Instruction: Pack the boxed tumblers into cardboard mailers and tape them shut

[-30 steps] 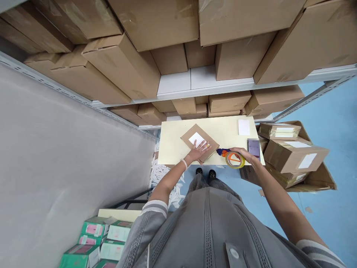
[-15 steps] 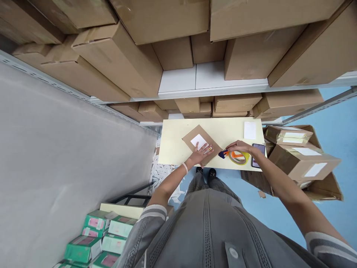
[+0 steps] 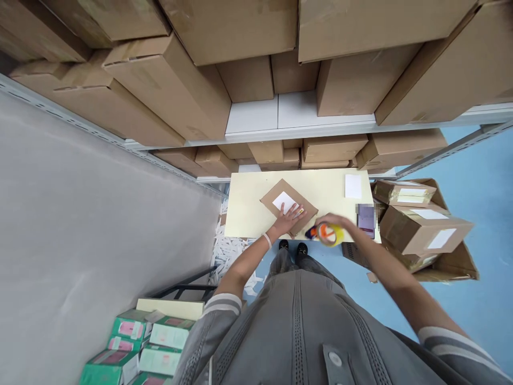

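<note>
A flat cardboard box point(image 3: 276, 193) with a white label point(image 3: 284, 200) lies turned at an angle on the pale yellow table point(image 3: 244, 214). My left hand point(image 3: 287, 218) rests on it, fingers spread, partly over the label. To the right of the box, my right hand point(image 3: 333, 219) is closed around a tape dispenser point(image 3: 331, 234) with an orange and dark blue body and a yellow roll. The dispenser is at the table's front edge, its blue end towards the box; motion smears it slightly.
A phone point(image 3: 365, 220) and a white paper point(image 3: 352, 186) lie at the table's right side. Beyond it stand shelves point(image 3: 256, 115) of cardboard boxes. Labelled boxes point(image 3: 427, 227) fill a large open carton on the right. Shredded paper point(image 3: 228, 248) covers floor at left; green boxes point(image 3: 160, 342) are stacked lower left.
My right hand has lifted the tape dispenser and brought it left, nearer the front edge and the box. My left hand stays spread on the box.
</note>
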Tool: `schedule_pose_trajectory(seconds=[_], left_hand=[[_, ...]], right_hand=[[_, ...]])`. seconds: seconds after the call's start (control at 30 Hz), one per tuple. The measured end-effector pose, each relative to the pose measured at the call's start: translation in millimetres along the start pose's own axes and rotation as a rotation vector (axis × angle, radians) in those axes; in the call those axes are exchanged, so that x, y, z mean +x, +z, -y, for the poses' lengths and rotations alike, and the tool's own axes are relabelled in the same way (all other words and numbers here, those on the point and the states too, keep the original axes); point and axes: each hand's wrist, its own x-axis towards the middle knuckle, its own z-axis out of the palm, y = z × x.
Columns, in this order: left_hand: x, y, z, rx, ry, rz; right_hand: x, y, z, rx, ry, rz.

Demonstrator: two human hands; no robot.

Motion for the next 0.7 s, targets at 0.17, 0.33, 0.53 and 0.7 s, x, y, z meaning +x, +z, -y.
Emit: schedule_pose_trajectory(seconds=[0.17,0.33,0.53,0.7], left_hand=[[10,0,5,0.003,0.015,-0.037],[11,0,15,-0.005,0.047,-0.015],[12,-4,9,-0.035,0.040,0.031],[15,-11,7,-0.104,0.022,0.089]], right_hand=[[-15,22,-30,0.161,-0.069,-0.072],[-56,-30,-81,0.254,-0.134,-0.156],[-67,-23,-98,0.291,-0.230,-0.641],[-44,-3,-82,0.059,-0.366,-0.900]])
